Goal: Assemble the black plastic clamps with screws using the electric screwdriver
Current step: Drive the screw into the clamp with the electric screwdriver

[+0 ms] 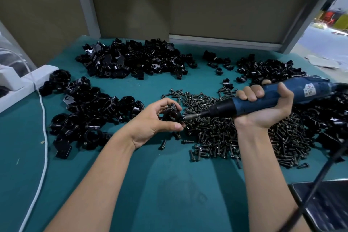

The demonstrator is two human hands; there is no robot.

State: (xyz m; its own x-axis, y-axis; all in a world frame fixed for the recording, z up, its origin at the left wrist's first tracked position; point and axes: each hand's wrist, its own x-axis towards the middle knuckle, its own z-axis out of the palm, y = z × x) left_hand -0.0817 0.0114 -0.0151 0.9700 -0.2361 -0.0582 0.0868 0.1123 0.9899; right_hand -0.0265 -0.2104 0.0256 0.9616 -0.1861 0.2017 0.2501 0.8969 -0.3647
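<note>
The fingers and thumb of the left hand (150,122) pinch a small black plastic clamp (170,113) near the table's centre. The right hand (263,108) has its fingers wrapped round a blue electric screwdriver (290,93), whose bit points toward 9 o'clock and meets the clamp. Under the tool a heap of dark metal screws (216,133) spreads toward 4 o'clock on the teal table (169,179), with piles of loose black clamp parts (130,62) at 12, 9 and 2 o'clock.

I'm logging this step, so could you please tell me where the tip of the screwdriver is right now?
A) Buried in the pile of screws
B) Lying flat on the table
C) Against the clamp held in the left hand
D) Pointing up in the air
C: the screwdriver, gripped by the right hand, has its tip at the clamp that the left hand holds.
</note>
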